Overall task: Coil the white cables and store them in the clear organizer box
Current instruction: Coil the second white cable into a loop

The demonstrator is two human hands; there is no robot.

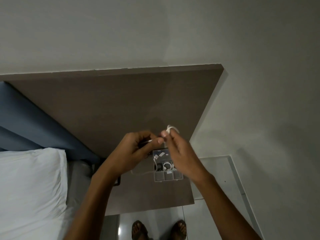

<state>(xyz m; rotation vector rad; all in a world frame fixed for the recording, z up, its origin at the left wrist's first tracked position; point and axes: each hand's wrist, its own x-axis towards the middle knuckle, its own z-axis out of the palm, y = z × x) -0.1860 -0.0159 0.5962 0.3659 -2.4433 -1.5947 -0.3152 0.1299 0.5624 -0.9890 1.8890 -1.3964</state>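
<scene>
I hold a white cable (170,129) in both hands, raised above the small brown table (152,193). My right hand (180,153) has the cable looped around its fingertips. My left hand (136,149) pinches the cable's free end between thumb and finger. Below my hands the clear organizer box (167,175) sits open on the table. A coiled white cable (167,165) lies in one middle compartment, and a white plug (156,157) lies at the box's upper left. Another white cable strand (138,173) trails left of the box.
A bed with a white pillow (31,187) and a blue headboard (26,118) lies to the left. A brown wall panel (112,101) rises behind the table. My sandalled feet (159,229) stand on the tiled floor below.
</scene>
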